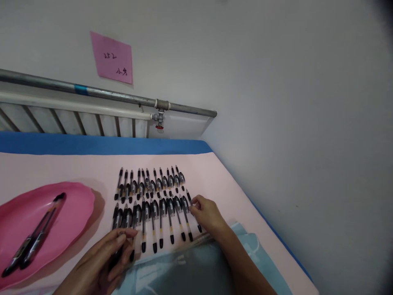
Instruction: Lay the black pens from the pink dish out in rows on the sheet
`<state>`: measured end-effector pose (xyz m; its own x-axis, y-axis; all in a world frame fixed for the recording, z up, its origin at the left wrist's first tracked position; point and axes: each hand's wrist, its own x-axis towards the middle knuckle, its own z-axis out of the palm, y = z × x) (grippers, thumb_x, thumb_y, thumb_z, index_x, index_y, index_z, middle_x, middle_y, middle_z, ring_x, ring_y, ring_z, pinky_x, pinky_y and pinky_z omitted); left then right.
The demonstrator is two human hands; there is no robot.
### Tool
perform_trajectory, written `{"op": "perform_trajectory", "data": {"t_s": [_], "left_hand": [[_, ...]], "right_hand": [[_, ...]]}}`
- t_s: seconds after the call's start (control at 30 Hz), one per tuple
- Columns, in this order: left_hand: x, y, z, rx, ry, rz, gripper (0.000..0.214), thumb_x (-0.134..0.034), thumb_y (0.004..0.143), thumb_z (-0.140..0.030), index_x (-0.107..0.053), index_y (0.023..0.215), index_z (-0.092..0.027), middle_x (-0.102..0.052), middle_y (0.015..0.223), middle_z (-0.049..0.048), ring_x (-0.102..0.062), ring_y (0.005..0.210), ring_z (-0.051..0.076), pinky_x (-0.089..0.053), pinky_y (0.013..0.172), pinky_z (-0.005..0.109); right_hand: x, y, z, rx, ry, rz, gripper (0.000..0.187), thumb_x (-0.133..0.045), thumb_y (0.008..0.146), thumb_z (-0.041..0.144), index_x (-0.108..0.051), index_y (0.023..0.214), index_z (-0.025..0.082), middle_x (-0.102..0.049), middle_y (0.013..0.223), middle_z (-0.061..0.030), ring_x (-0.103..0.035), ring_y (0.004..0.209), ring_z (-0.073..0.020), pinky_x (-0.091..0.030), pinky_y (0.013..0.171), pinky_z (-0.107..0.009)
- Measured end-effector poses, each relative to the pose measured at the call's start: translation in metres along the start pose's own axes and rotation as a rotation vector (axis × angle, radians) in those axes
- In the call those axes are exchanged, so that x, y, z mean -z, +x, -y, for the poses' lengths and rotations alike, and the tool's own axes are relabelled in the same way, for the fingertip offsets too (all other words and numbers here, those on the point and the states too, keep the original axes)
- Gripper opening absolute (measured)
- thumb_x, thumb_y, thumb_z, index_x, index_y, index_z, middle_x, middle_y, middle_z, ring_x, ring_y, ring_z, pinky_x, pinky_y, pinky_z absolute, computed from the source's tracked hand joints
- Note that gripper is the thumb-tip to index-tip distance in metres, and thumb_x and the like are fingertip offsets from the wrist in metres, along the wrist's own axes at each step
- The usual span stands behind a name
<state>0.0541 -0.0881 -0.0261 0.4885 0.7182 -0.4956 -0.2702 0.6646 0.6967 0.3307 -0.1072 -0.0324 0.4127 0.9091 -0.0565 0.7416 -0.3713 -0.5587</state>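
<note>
Two rows of black-tipped gel pens lie on the pink table top, each uncapped pen (170, 221) beside a black cap (155, 208). My right hand (208, 213) is at the right end of the front row, thumb and fingers closed on a slim pen (199, 224) lying slanted there. At the row's left end is my left hand (104, 260), fingers curled together around something dark that they mostly hide. Its fingertips overlap the lower part of a pen in the row. Two capped pens (39, 237) rest in a pink dish (82, 205) at the left.
A clear plastic bag or sheet (147, 280) with pale blue parts lies at the near edge, under my right forearm. A blue strip (101, 145) edges the table at the back, below a radiator and metal pipe (123, 95). The wall (291, 123) borders the right side.
</note>
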Motion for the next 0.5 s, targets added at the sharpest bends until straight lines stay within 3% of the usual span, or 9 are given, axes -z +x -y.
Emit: {"op": "perform_trajectory", "data": {"t_s": [0.2,0.33,0.5], "left_hand": [[0.006,0.003,0.002,0.017,0.023,0.004,0.036,-0.071,0.066,-0.042,-0.066,0.090,-0.017,-0.060,0.064,0.0002,-0.044,0.047,0.008,-0.036,0.042,0.020],[0.010,0.004,0.002,-0.037,0.014,0.090,0.034,-0.065,0.072,-0.040,-0.066,0.096,-0.017,-0.064,0.075,0.0041,-0.052,0.056,0.014,-0.042,0.049,0.025],[0.014,0.007,0.001,0.045,0.022,0.172,0.028,-0.062,0.077,-0.033,-0.066,0.100,-0.016,-0.065,0.088,0.0090,-0.058,0.075,0.021,-0.047,0.059,0.030]], "right_hand": [[0.001,-0.005,0.000,0.048,-0.057,0.023,0.019,-0.050,0.074,0.017,-0.065,0.086,0.017,-0.062,0.065,-0.0010,-0.052,0.060,-0.0123,-0.034,0.057,-0.021],[0.002,-0.006,0.001,0.081,-0.077,0.029,0.023,-0.048,0.076,0.018,-0.066,0.090,0.016,-0.065,0.070,-0.0033,-0.054,0.063,-0.0136,-0.036,0.059,-0.022],[0.002,-0.006,0.002,0.137,-0.113,0.024,0.026,-0.046,0.077,0.018,-0.067,0.092,0.017,-0.068,0.081,-0.0060,-0.059,0.073,-0.0160,-0.039,0.067,-0.024]]}}
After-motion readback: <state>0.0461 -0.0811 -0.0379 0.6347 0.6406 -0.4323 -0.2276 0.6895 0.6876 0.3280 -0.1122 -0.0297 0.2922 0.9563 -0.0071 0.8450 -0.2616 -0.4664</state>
